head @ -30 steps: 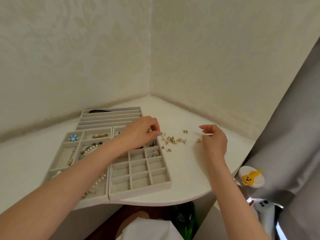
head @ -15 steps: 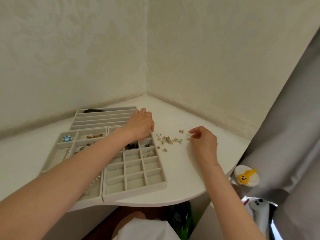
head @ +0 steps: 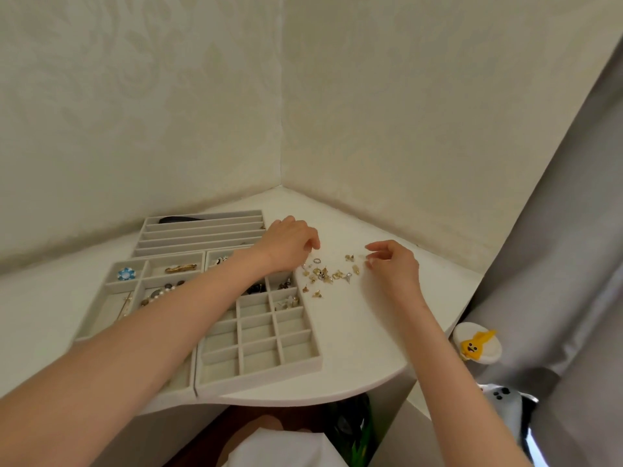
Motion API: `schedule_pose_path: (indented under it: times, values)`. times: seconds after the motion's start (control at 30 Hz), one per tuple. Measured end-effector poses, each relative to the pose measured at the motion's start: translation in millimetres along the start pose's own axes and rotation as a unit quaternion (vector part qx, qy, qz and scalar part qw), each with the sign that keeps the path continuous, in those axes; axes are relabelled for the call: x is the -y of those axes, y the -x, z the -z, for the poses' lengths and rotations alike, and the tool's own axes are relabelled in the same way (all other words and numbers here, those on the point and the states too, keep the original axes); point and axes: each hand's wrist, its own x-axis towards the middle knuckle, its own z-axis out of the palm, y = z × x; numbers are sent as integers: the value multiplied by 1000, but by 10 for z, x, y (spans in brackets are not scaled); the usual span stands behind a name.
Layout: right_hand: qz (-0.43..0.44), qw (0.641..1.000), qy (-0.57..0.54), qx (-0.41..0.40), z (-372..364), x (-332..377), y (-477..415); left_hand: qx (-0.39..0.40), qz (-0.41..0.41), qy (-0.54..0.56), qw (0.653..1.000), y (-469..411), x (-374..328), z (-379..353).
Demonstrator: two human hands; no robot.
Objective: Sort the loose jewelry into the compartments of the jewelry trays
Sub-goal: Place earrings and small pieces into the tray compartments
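A pile of small gold and silver earrings (head: 326, 274) lies loose on the white corner table (head: 357, 332). My left hand (head: 289, 245) hovers at the pile's left edge, fingers curled down with the tips at the tabletop; any piece under them is hidden. My right hand (head: 393, 266) sits at the pile's right edge, thumb and forefinger slightly apart, nothing visible between them. The small-grid tray (head: 303, 364) lies under my left forearm with earrings in its upper cells. A wider tray (head: 111, 284) holds a blue flower brooch (head: 126, 274), a gold clip (head: 181, 267) and pearls (head: 161, 294).
A long-slot tray (head: 202, 227) lies behind the others against the left wall. Two walls meet just behind the pile. The table's curved front edge runs below the trays. A yellow toy (head: 476, 343), a game controller (head: 504, 404) and a grey curtain (head: 566, 264) are to the right.
My left hand went from the pile back over the grid tray, then returned to the pile's left edge. My right hand dipped to the pile and now sits slightly raised at its right side.
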Motion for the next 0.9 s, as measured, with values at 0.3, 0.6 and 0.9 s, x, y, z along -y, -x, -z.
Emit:
schedule_pose_path:
  times: [0.3, 0.6, 0.9]
  values:
    - [9, 986, 150, 77, -81, 83, -132, 36, 22, -57, 998, -89, -54, -57]
    - [62, 984, 148, 80, -69, 36, -104, 39, 13, -31, 999, -108, 3, -113]
    - [242, 941, 139, 191, -123, 138, 80, 4, 0, 7, 1000, -71, 33, -71]
